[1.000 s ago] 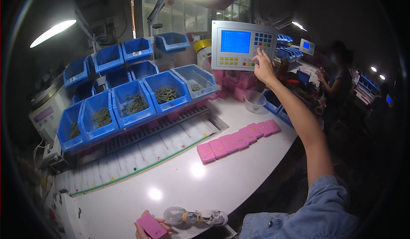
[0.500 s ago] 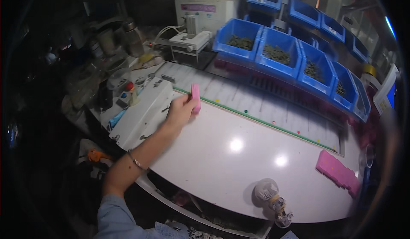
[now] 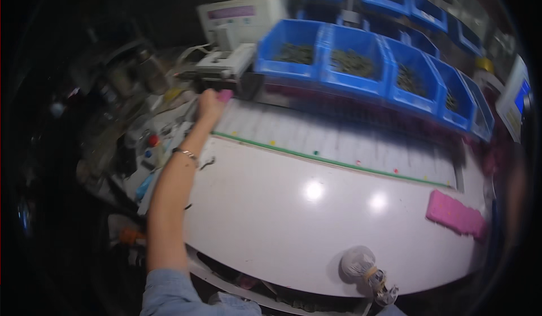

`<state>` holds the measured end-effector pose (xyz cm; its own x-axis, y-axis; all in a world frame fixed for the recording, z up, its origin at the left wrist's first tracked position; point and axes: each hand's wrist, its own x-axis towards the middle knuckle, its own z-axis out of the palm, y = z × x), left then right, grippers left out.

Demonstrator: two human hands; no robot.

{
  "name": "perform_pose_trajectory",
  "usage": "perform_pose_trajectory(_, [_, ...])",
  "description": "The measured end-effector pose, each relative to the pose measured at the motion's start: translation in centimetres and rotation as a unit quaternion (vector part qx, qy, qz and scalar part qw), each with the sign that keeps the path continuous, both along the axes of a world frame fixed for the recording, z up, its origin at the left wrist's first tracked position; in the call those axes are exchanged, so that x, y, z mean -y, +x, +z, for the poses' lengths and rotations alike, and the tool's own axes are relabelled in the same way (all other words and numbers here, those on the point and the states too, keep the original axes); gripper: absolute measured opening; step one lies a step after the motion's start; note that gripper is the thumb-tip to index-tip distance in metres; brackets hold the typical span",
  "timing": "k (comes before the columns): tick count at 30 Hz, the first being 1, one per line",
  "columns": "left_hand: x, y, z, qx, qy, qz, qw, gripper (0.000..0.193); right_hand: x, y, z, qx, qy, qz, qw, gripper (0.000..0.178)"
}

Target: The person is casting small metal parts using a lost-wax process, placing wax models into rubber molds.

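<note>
Where the white panel (image 3: 339,138) runs out at its left end, the left hand (image 3: 209,107) has its fingers closed around a small pink block (image 3: 225,95), which pokes out on their right; whether it touches anything below is too blurred to tell. Just beyond the fingers a white stand (image 3: 226,62) crowds the far side, and clutter (image 3: 153,118) sits close on their left. The blue bins (image 3: 355,80) begin a little to their right, the front walls reaching out over the panel's back. Nearer the person, a green strip (image 3: 293,152) edges the panel, and from there the white table (image 3: 271,214) opens wide. Well to the fingers' right lie more pink blocks (image 3: 454,213), with a tied bag (image 3: 358,261) by the curved front edge. I cannot tell how the right hand's fingers stand; only a blurred forearm (image 3: 515,194) shows far right.
</note>
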<state>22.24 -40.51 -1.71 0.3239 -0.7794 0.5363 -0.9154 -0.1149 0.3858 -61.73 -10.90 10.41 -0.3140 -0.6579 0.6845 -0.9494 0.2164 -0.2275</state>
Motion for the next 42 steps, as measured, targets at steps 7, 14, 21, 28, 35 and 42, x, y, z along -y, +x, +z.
perform_pose_trajectory(7, [-0.2, 3.8, -0.6, 0.083, -0.073, -0.212, 0.971, 0.019, -3.4, -2.4, -10.1, 0.023, 0.201, -0.158, 0.966, 0.032])
perform_pose_trajectory(14, [-5.1, -11.2, 0.5, 0.089, -0.033, -0.299, 0.949, 0.014, -6.8, -3.5, -11.7, 0.081, 0.216, -0.25, 0.94, 0.037])
perform_pose_trajectory(21, [-10.5, -20.2, 2.2, 0.07, -0.002, -0.392, 0.917, 0.014, -4.3, -0.8, -13.2, 0.172, 0.213, -0.242, 0.931, 0.04])
perform_pose_trajectory(28, [-13.0, -25.3, 3.0, -0.003, 0.025, -0.497, 0.867, 0.012, -2.0, 5.6, -12.7, 0.259, 0.224, -0.17, 0.924, 0.052])
perform_pose_trajectory(35, [-13.9, -27.2, 3.8, -0.01, 0.032, -0.52, 0.854, 0.011, 0.4, 19.3, -7.9, 0.382, 0.27, 0.05, 0.882, 0.059])
perform_pose_trajectory(42, [-12.9, -30.5, 4.2, 0.02, 0.036, -0.536, 0.843, 0.01, 2.7, 27.1, -9.1, 0.319, 0.213, 0.302, 0.873, 0.054])
